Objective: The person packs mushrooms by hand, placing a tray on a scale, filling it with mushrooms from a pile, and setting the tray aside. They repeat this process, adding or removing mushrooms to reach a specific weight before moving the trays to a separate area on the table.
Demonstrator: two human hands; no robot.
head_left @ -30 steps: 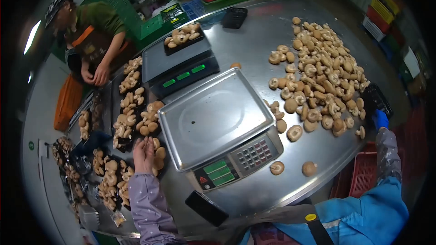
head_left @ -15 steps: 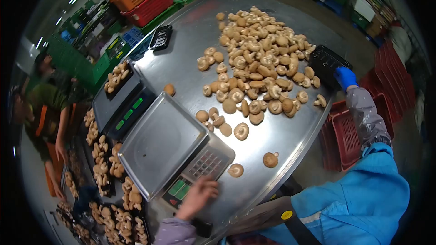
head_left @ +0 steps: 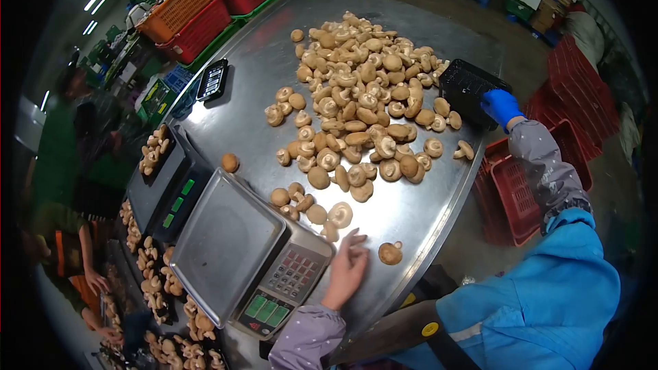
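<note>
Head: right hand (head_left: 502, 107) holds 1 tray (head_left: 467, 85).

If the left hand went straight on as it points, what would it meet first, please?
Probably the near edge of the mushroom pile, passing close by a pale mushroom, though the height of the left hand is unclear.

The right hand (head_left: 498, 104) wears a bright blue glove (head_left: 506, 111), while the left hand (head_left: 347, 272) is bare. The greyish-purple right oversleeve (head_left: 544, 162) has pale printed marks and a gathered upper edge against a bright blue jacket (head_left: 538, 301); the left sleeve (head_left: 310, 334) is mauve with small pale dots. A pale stripe (head_left: 470, 331) crosses the jacket beside a dark strap (head_left: 450, 352) and a round yellow badge (head_left: 430, 329) with small dark marks.
</note>
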